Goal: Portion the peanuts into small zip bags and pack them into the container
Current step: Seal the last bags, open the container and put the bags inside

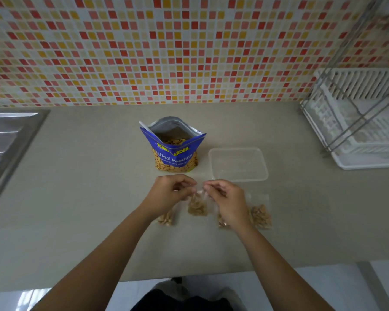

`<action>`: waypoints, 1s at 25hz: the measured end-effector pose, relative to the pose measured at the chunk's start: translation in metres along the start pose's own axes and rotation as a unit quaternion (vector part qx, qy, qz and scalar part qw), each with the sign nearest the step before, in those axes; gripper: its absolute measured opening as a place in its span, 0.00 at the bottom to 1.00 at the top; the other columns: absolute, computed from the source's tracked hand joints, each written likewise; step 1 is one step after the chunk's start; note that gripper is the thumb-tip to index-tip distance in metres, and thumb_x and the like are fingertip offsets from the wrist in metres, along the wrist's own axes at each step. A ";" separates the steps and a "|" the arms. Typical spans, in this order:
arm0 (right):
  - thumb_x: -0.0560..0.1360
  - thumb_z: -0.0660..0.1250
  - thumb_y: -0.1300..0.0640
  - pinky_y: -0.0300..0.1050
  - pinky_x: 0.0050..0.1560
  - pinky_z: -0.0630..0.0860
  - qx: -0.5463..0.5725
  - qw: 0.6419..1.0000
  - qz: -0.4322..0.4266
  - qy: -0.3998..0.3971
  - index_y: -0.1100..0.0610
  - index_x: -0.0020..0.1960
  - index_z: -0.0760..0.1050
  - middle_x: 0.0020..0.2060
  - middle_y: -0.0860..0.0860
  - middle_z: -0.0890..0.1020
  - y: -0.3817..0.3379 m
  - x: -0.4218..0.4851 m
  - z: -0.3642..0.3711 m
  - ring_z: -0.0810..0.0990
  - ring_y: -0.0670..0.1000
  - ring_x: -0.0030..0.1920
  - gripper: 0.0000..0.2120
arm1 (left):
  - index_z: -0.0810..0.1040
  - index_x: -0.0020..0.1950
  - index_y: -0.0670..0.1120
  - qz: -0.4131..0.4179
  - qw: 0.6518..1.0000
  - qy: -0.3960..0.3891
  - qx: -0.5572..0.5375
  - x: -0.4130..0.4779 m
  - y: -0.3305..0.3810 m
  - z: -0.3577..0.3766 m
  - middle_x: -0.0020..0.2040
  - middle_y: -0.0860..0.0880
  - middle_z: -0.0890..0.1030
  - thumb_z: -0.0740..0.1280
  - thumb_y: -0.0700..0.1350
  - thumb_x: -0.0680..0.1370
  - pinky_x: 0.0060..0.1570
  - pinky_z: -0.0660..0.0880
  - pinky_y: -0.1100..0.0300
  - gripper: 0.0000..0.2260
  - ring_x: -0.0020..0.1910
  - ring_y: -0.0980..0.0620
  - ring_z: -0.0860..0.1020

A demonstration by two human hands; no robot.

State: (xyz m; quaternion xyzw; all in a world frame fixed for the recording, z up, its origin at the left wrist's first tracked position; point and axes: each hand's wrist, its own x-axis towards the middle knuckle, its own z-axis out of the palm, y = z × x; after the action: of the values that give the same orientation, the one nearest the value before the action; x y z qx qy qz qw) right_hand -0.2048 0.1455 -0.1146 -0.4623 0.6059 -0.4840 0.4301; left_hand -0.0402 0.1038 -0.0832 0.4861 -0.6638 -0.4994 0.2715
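Note:
An open blue bag of salted peanuts (pixel 174 149) stands upright on the counter, and a clear plastic container (pixel 238 163) sits to its right with nothing in it. In front of them my left hand (pixel 169 193) and my right hand (pixel 226 199) pinch the top corners of a small clear zip bag (pixel 197 206) that holds peanuts. Three other small bags of peanuts lie on the counter: one under my left wrist (pixel 166 218), one partly hidden under my right hand (pixel 222 223), one further right (pixel 261 216).
A steel sink drainboard (pixel 7 140) lies at the left edge of the beige counter (pixel 88 187). A white dish rack (pixel 359 122) with a metal frame stands at the right. A tiled wall rises behind the counter. The counter's front edge is near my body.

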 end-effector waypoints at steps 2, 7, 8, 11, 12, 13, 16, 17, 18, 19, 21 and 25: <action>0.73 0.69 0.63 0.45 0.45 0.79 -0.005 1.000 -0.012 0.000 0.47 0.40 0.79 0.35 0.48 0.83 -0.010 0.003 -0.003 0.81 0.43 0.35 0.11 | 0.82 0.46 0.44 0.036 0.998 -0.008 0.050 0.005 0.012 0.001 0.36 0.47 0.83 0.70 0.40 0.73 0.37 0.80 0.63 0.03 0.34 0.55 0.81; 0.72 0.69 0.60 0.47 0.43 0.79 -0.086 0.994 -0.062 0.028 0.50 0.38 0.80 0.32 0.49 0.83 -0.026 0.008 -0.009 0.81 0.46 0.34 0.07 | 0.81 0.43 0.44 0.127 0.972 0.020 0.198 0.017 0.027 0.007 0.33 0.54 0.77 0.69 0.42 0.73 0.39 0.73 0.61 0.02 0.34 0.55 0.75; 0.72 0.69 0.60 0.46 0.42 0.78 -0.119 0.989 -0.079 0.036 0.52 0.39 0.80 0.31 0.48 0.82 -0.027 0.007 -0.010 0.81 0.47 0.34 0.05 | 0.81 0.43 0.44 0.135 0.967 0.027 0.214 0.017 0.028 0.008 0.34 0.54 0.76 0.69 0.42 0.73 0.39 0.72 0.60 0.03 0.35 0.55 0.74; 0.72 0.69 0.60 0.45 0.41 0.77 -0.152 0.982 -0.098 0.056 0.55 0.40 0.80 0.31 0.47 0.81 -0.030 0.007 -0.017 0.81 0.48 0.34 0.03 | 0.80 0.42 0.44 0.145 0.963 0.029 0.226 0.016 0.027 0.008 0.35 0.53 0.76 0.69 0.43 0.74 0.41 0.73 0.58 0.03 0.36 0.54 0.74; 0.72 0.69 0.60 0.45 0.41 0.78 -0.152 0.981 -0.102 0.057 0.55 0.40 0.80 0.31 0.47 0.81 -0.030 0.007 -0.020 0.82 0.48 0.35 0.03 | 0.79 0.41 0.44 0.146 0.962 0.027 0.228 0.015 0.025 0.007 0.35 0.53 0.76 0.69 0.43 0.74 0.41 0.74 0.58 0.03 0.36 0.54 0.74; 0.72 0.69 0.60 0.45 0.42 0.78 -0.150 0.982 -0.102 0.053 0.55 0.40 0.80 0.32 0.47 0.82 -0.029 0.007 -0.023 0.82 0.48 0.36 0.03 | 0.79 0.41 0.44 0.147 0.961 0.026 0.231 0.014 0.023 0.006 0.35 0.52 0.77 0.69 0.43 0.74 0.40 0.74 0.58 0.04 0.36 0.55 0.74; 0.72 0.69 0.60 0.44 0.43 0.78 -0.143 0.985 -0.087 0.037 0.50 0.38 0.79 0.33 0.46 0.82 -0.028 0.007 -0.029 0.83 0.49 0.37 0.06 | 0.79 0.40 0.46 0.137 0.964 0.029 0.226 0.014 0.018 0.004 0.36 0.52 0.78 0.69 0.44 0.74 0.40 0.74 0.60 0.04 0.36 0.58 0.75; 0.72 0.69 0.60 0.44 0.43 0.78 -0.137 0.987 -0.079 0.031 0.48 0.37 0.77 0.33 0.45 0.82 -0.028 0.006 -0.030 0.83 0.49 0.38 0.08 | 0.78 0.39 0.48 0.118 0.971 0.035 0.206 0.013 0.017 0.005 0.35 0.53 0.78 0.69 0.45 0.74 0.39 0.74 0.63 0.04 0.36 0.58 0.75; 0.72 0.69 0.60 0.44 0.44 0.78 -0.119 0.990 -0.065 0.025 0.47 0.36 0.76 0.33 0.45 0.82 -0.027 0.006 -0.031 0.83 0.50 0.38 0.10 | 0.77 0.38 0.50 0.093 0.979 0.045 0.174 0.011 0.014 0.007 0.35 0.54 0.78 0.70 0.45 0.74 0.39 0.73 0.67 0.06 0.36 0.60 0.76; 0.73 0.69 0.60 0.45 0.45 0.79 -0.088 0.995 -0.045 0.017 0.46 0.36 0.76 0.33 0.46 0.82 -0.026 0.007 -0.031 0.83 0.51 0.38 0.11 | 0.76 0.36 0.51 0.066 0.988 0.057 0.131 0.009 0.011 0.010 0.35 0.55 0.78 0.70 0.45 0.74 0.39 0.72 0.69 0.07 0.36 0.61 0.76; 0.74 0.68 0.61 0.43 0.43 0.80 0.002 1.000 0.015 -0.007 0.49 0.38 0.77 0.34 0.49 0.82 -0.023 0.006 -0.029 0.83 0.51 0.37 0.09 | 0.75 0.39 0.49 0.008 0.998 0.062 -0.012 0.003 0.003 0.020 0.38 0.51 0.78 0.68 0.47 0.75 0.46 0.73 0.65 0.06 0.38 0.61 0.75; 0.74 0.68 0.59 0.37 0.41 0.78 0.098 0.989 0.105 -0.020 0.51 0.41 0.78 0.36 0.49 0.83 -0.011 0.004 -0.023 0.81 0.46 0.37 0.05 | 0.70 0.54 0.42 -0.097 0.974 -0.021 -0.204 -0.012 -0.013 0.036 0.46 0.44 0.78 0.68 0.38 0.74 0.44 0.77 0.61 0.11 0.42 0.54 0.79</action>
State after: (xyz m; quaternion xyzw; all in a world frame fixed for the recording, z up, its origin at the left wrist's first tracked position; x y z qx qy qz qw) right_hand -0.2266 0.1445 -0.1002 -0.3611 0.5918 -0.4840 0.5340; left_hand -0.0614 0.1286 -0.1069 0.4721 -0.5036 -0.6577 0.3016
